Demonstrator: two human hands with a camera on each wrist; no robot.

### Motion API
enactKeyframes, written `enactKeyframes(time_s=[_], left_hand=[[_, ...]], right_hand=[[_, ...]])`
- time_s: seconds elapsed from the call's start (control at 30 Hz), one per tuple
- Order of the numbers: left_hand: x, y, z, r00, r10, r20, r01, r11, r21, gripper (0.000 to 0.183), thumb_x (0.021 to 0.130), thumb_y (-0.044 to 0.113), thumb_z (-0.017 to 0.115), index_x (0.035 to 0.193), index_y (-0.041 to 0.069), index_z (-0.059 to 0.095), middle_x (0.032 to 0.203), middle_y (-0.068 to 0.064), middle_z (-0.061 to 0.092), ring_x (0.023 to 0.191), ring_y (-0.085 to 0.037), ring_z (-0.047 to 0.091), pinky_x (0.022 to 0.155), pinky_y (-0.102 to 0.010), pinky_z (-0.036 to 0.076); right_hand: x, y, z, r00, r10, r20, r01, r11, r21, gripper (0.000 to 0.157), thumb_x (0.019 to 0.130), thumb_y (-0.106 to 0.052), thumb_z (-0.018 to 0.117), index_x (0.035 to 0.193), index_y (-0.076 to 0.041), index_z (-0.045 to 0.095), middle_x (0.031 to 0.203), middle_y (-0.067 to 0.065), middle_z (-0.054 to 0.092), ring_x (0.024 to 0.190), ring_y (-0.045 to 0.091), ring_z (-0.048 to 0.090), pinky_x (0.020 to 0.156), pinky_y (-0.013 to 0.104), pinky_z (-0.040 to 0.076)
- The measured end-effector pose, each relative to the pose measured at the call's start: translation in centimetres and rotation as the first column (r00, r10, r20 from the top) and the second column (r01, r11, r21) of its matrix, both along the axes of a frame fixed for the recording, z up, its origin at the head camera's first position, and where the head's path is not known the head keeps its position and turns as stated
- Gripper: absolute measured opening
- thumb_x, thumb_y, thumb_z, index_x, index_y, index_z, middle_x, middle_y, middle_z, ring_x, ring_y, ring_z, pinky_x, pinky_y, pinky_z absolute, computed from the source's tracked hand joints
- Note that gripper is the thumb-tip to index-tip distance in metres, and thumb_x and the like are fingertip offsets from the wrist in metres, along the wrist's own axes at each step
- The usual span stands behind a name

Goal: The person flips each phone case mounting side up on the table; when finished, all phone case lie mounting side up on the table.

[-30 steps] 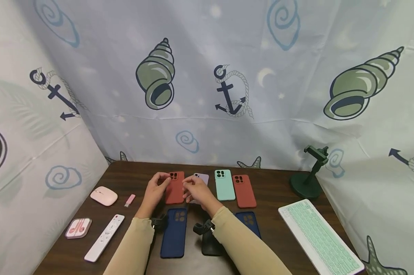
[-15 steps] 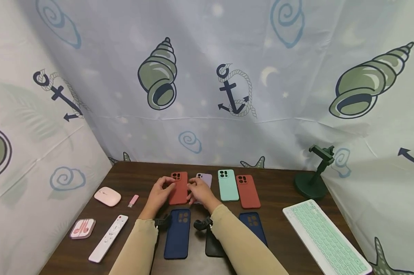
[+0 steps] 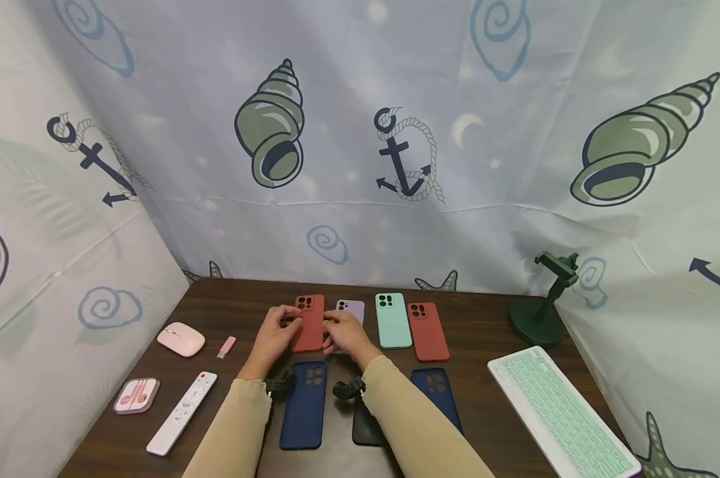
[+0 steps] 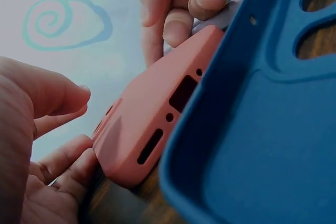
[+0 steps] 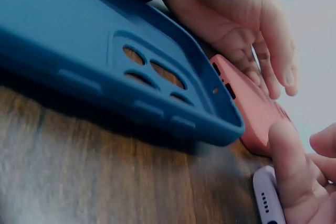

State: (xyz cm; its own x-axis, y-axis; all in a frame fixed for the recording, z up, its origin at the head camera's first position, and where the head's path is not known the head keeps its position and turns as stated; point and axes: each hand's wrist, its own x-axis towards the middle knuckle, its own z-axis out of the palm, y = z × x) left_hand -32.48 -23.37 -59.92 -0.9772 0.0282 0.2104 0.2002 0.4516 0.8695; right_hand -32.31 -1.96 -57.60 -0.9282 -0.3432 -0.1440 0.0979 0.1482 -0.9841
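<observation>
A red phone case [image 3: 312,328] lies face down on the dark wooden table, between my two hands. My left hand [image 3: 274,337] is at its left edge; in the left wrist view fingertips [image 4: 79,158] touch its side while the thumb stays apart. At the opposite edge is my right hand [image 3: 349,337], its fingers loosely bent, with one fingertip [image 5: 283,135] against the case in the right wrist view. Partly under the right hand lies a lilac phone case [image 3: 354,308]. Nearer me is an empty blue phone case [image 3: 302,411], its hollow side up.
Right of my hands lie a mint phone case [image 3: 393,322], another red case [image 3: 429,335] and another blue case [image 3: 436,392]. A black case [image 3: 365,425] is partly under my right forearm. A keyboard [image 3: 565,411] and green stand [image 3: 539,318] are right; a mouse [image 3: 181,340], USB stick [image 3: 226,347] and remote [image 3: 182,413] left.
Both hands have closed in on the red case, the right one coming down to its right edge. The case has barely shifted; the head view has moved slightly.
</observation>
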Motion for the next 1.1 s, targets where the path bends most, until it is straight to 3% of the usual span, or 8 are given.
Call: enactKeyframes(time_s=[0.23, 0.5, 0.77, 1.1], left_hand=[[-0.3, -0.2, -0.2, 1.000, -0.004, -0.013, 0.004, 1.000, -0.017, 0.028, 0.098, 0.021, 0.069, 0.123, 0.009, 0.065, 0.123, -0.014, 0.053, 0.117, -0.032, 0.061, 0.100, -0.051, 0.048], [-0.4, -0.1, -0.2, 1.000, -0.016, -0.008, 0.016, 0.999, -0.027, 0.029, 0.098, 0.025, 0.069, 0.122, 0.010, 0.066, 0.126, -0.014, 0.052, 0.118, -0.032, 0.060, 0.101, -0.051, 0.048], [-0.5, 0.1, 0.1, 1.000, -0.009, 0.014, 0.010, 0.999, -0.045, 0.031, 0.099, 0.030, 0.067, 0.123, 0.011, 0.067, 0.127, -0.014, 0.052, 0.118, -0.030, 0.059, 0.102, -0.050, 0.047], [-0.2, 0.1, 0.5, 0.996, -0.020, 0.084, 0.022, 1.000, -0.019, 0.047, 0.097, 0.052, 0.063, 0.126, 0.016, 0.063, 0.134, -0.012, 0.048, 0.125, -0.031, 0.054, 0.104, -0.053, 0.046]], right_hand=[[0.0, 0.5, -0.1, 0.999, 0.032, 0.020, -0.030, 0.994, -0.107, 0.045, 0.106, -0.012, 0.047, 0.151, -0.011, 0.045, 0.113, 0.027, 0.058, 0.073, 0.034, 0.071, 0.065, 0.041, 0.061], [-0.2, 0.8, -0.3, 0.998, 0.044, 0.043, -0.037, 0.987, -0.154, 0.046, 0.105, -0.012, 0.049, 0.151, -0.012, 0.045, 0.112, 0.024, 0.060, 0.075, 0.036, 0.072, 0.065, 0.041, 0.061], [-0.6, 1.1, -0.6, 0.999, 0.047, 0.007, -0.046, 0.991, -0.123, 0.045, 0.105, -0.013, 0.050, 0.150, -0.016, 0.049, 0.112, 0.023, 0.066, 0.063, 0.025, 0.067, 0.054, 0.032, 0.056], [-0.6, 1.5, -0.8, 0.997, 0.081, 0.012, -0.078, 0.983, -0.167, 0.048, 0.105, -0.012, 0.052, 0.148, -0.032, 0.052, 0.116, 0.027, 0.066, 0.060, 0.020, 0.065, 0.055, 0.032, 0.057]])
